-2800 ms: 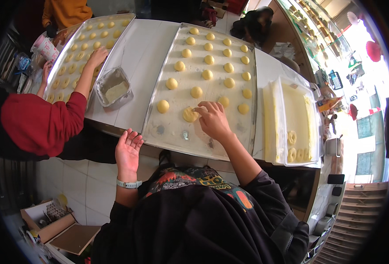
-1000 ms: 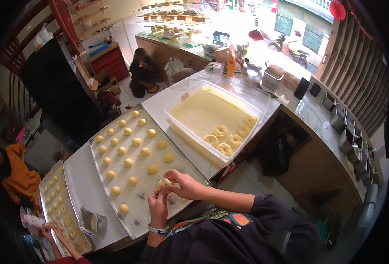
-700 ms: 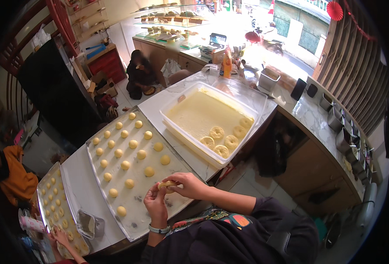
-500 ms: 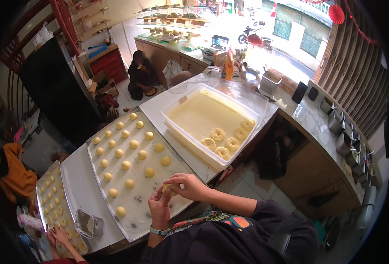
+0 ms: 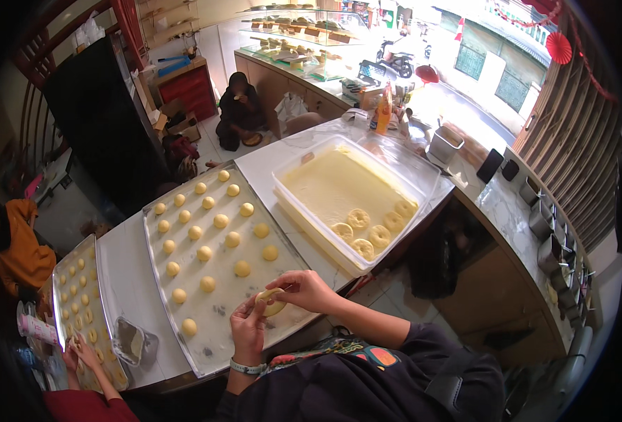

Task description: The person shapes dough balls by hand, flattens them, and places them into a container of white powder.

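Observation:
My left hand (image 5: pixel 247 323) and my right hand (image 5: pixel 304 291) hold a pale ring of dough (image 5: pixel 273 305) between their fingers. Both are above the near right corner of the middle metal tray (image 5: pixel 165 276), which carries several round dough balls (image 5: pixel 206 284) in loose rows on a dusted surface. Right of this tray sits a large translucent plastic container (image 5: pixel 306 226), its inside coated pale yellow, with several dough rings (image 5: pixel 379 235) at its right end.
A co-worker's hands (image 5: pixel 79 355) work at a second tray (image 5: pixel 61 273) on the left, beside a metal pan (image 5: pixel 135 339). A person in orange (image 5: pixel 23 246) stands farther left; a person in dark clothes (image 5: pixel 237 116) sits beyond the table. A side counter (image 5: pixel 497 197) runs along the right.
The dough that my right hand pressed on the tray earlier is now held up as a ring in both hands. My left hand has come in to it, and the view has turned rightward.

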Motion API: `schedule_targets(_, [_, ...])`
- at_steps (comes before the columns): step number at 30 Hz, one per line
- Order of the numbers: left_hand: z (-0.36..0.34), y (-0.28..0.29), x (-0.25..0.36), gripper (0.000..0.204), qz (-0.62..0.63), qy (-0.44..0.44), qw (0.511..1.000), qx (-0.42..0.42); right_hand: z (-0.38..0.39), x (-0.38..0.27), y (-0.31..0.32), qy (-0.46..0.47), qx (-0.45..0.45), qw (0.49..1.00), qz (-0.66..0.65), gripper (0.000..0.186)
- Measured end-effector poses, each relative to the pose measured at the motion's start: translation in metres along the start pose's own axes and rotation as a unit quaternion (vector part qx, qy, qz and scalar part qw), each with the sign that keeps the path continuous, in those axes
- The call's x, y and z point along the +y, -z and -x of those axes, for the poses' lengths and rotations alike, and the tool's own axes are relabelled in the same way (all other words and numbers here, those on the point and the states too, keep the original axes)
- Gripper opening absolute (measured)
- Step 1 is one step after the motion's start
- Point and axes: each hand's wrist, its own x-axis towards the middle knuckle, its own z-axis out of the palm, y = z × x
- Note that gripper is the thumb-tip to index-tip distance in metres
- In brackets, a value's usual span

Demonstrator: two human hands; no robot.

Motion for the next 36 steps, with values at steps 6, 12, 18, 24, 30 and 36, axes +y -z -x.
schedule_targets(6, [-0.005,0.006,0.007,0.024,-0.036,-0.006,0.999,0.025,-0.004,0.001,-0.005,0.026,-0.021,0.999,0.012,0.026])
schedule_targets(12, [-0.002,-0.001,0.014,0.023,-0.05,0.029,0.998,0.022,-0.011,0.007,-0.006,0.008,-0.036,0.999,-0.038,0.025])
schedule_targets(18, [-0.003,-0.003,0.008,0.025,-0.027,0.021,0.999,0.042,-0.014,0.005,0.005,-0.057,-0.048,0.991,-0.114,0.026])
schedule_targets(24, [-0.003,-0.003,0.013,0.027,-0.03,0.022,0.998,0.053,-0.015,-0.002,0.008,-0.046,-0.073,0.992,-0.09,0.03])
schedule_targets(30, [-0.005,-0.006,0.011,0.023,-0.039,0.072,0.996,0.022,-0.018,0.002,0.008,-0.042,-0.072,0.992,-0.096,0.029])
schedule_targets(36, [-0.007,-0.001,0.012,0.021,-0.007,0.021,0.999,0.041,-0.02,0.006,0.008,-0.05,-0.03,0.993,-0.102,0.028])
